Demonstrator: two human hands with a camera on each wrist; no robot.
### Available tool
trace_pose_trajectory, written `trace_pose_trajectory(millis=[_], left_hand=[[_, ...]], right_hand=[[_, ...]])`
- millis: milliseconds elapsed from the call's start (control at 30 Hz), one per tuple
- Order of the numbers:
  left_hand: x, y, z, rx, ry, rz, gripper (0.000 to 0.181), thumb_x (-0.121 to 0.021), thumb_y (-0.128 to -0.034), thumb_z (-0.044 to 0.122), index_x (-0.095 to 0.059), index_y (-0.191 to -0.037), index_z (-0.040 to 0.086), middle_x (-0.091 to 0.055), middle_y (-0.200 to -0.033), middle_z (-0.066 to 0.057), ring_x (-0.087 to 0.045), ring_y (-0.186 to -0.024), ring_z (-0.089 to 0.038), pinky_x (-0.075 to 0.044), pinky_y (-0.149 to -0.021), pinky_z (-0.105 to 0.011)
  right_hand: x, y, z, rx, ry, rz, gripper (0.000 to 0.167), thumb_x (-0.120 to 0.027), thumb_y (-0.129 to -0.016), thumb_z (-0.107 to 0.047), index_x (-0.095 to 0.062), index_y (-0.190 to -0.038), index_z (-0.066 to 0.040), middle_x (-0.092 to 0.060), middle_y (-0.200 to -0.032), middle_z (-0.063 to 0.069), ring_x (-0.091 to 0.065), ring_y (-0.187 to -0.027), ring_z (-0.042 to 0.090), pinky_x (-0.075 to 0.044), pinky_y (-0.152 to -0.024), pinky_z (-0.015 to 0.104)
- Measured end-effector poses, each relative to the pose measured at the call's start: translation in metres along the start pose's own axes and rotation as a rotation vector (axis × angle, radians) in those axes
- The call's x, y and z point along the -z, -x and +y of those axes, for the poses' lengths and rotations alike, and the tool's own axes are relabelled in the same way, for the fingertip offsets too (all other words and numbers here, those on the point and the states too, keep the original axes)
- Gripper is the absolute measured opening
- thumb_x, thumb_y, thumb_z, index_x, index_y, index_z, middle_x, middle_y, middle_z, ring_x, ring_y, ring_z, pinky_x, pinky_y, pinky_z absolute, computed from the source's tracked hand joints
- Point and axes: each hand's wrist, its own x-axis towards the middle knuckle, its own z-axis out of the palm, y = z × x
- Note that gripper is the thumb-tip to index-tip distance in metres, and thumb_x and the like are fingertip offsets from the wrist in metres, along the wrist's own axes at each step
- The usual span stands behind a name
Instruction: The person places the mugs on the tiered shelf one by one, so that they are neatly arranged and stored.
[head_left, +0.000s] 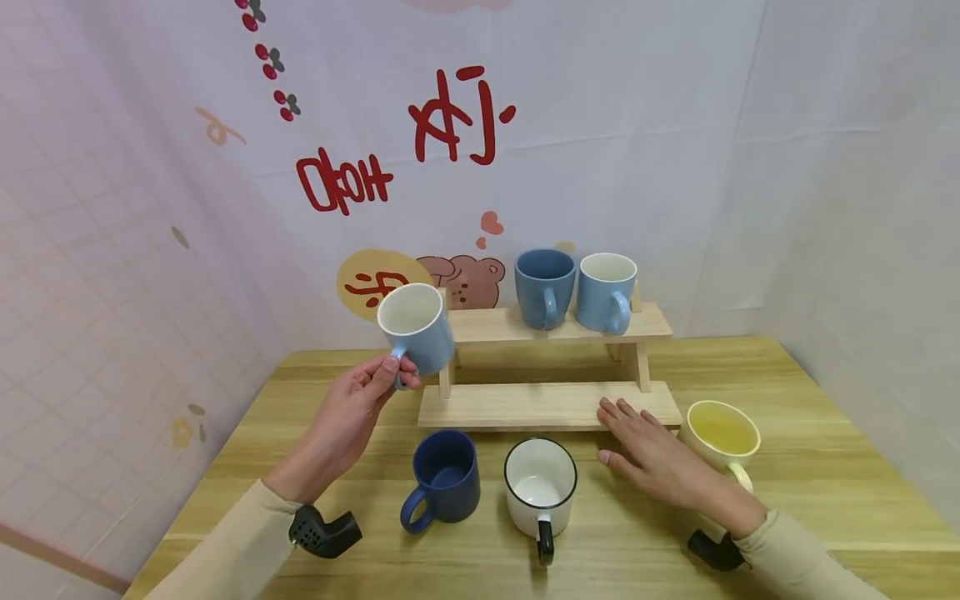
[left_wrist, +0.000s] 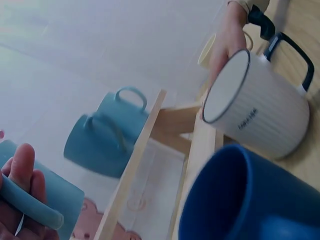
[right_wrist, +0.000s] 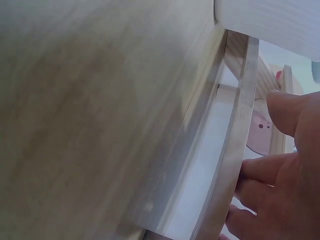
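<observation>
Our left hand [head_left: 352, 408] pinches light-blue mug [head_left: 429, 342] by handle, raised beside left end of wooden shelf [head_left: 517, 406]. Our right hand [head_left: 648, 454], fingers straight, touches lower board's front edge. We see two blue mugs [head_left: 542, 300] on upper board; on tabletop [head_left: 607, 558], navy mug [head_left: 459, 492], white mug [head_left: 531, 515], yellow mug [head_left: 693, 437]. White mug's dark lettering [left_wrist: 247, 119] too blurred for us to read. Backdrop [head_left: 615, 167] bears large red characters [head_left: 486, 125].
</observation>
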Motion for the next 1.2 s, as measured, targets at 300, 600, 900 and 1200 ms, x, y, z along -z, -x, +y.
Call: trace_pose_trajectory(millis=[300,600,900,1200], left_hand=[[-0.024,-0.025,0.013,0.031,0.039,-0.065,0.034,-0.048,-0.1115,0.019,-0.061,-0.118,-0.012,-0.075,-0.095,-0.002,-0.054,-0.130,-0.029,-0.028,-0.123,-0.044],[-0.040,-0.047,0.012,0.083,-0.006,-0.044,0.035,-0.051,-0.1106,0.023,-0.065,-0.122,-0.006,-0.076,-0.105,-0.009,-0.055,-0.130,-0.027,-0.034,-0.121,-0.044],[-0.048,-0.075,0.003,0.081,-0.005,-0.037,0.036,-0.049,-0.1109,0.022,-0.065,-0.125,-0.007,-0.076,-0.103,-0.006,-0.053,-0.136,-0.028,-0.032,-0.122,-0.042],[-0.052,-0.093,-0.006,0.083,-0.030,-0.037,0.037,-0.048,-0.1111,0.022,-0.066,-0.126,-0.006,-0.076,-0.114,-0.014,-0.048,-0.141,-0.027,-0.032,-0.122,-0.044]], right_hand=[[-0.001,0.000,-0.001,0.006,0.007,0.017,0.064,-0.060,-0.106,-0.038,-0.046,-0.153,0.003,-0.039,-0.162,0.020,-0.034,-0.149,0.045,-0.028,-0.117,0.066],[-0.001,0.001,-0.001,0.000,0.018,0.021,0.064,-0.060,-0.106,-0.038,-0.046,-0.153,0.002,-0.039,-0.162,0.019,-0.035,-0.148,0.044,-0.028,-0.117,0.065],[-0.003,0.001,0.000,0.014,0.036,0.037,0.064,-0.061,-0.105,-0.038,-0.047,-0.152,0.003,-0.041,-0.161,0.019,-0.036,-0.148,0.044,-0.031,-0.115,0.065],[-0.004,0.000,0.000,0.009,0.034,0.050,0.064,-0.062,-0.105,-0.039,-0.048,-0.152,0.002,-0.041,-0.161,0.018,-0.036,-0.148,0.043,-0.030,-0.115,0.065]])
